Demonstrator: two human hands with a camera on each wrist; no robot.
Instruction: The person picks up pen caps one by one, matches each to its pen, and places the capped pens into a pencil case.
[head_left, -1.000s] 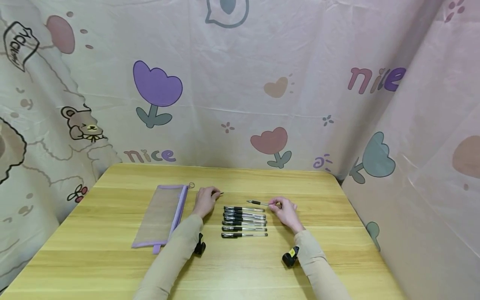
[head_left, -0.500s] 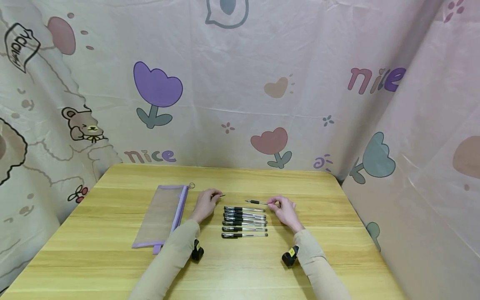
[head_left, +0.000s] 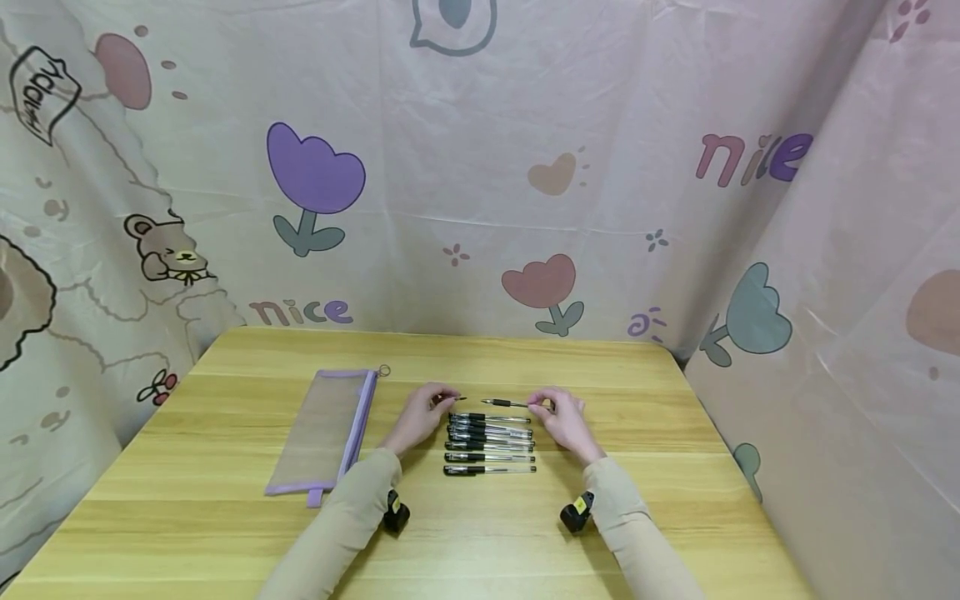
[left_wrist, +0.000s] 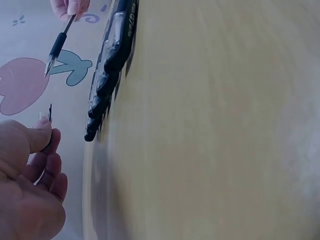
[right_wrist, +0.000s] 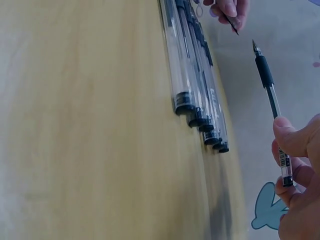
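Observation:
My right hand (head_left: 567, 423) pinches an uncapped black gel pen (head_left: 504, 403) by its clear rear barrel, its bare tip pointing left. In the right wrist view the pen's dark rubber grip (right_wrist: 264, 71) and metal tip show plainly. My left hand (head_left: 422, 417) pinches a small black piece, seemingly the pen cap (left_wrist: 50, 111); only a thin dark end shows past the fingers. A short gap parts this piece from the pen tip. Just nearer than both hands lies a row of several capped gel pens (head_left: 489, 446), side by side, caps to the left.
A mesh zip pouch (head_left: 318, 433) with purple edging lies left of my left hand, its zipper along the right side. The wooden table (head_left: 480, 546) ends at a patterned curtain (head_left: 442, 167) behind. Black wrist cameras (head_left: 577, 512) hang under the forearms.
My left hand has moved right and a little nearer to me with the small black piece. My right hand has shifted slightly left with the pen, so the gap between them has narrowed.

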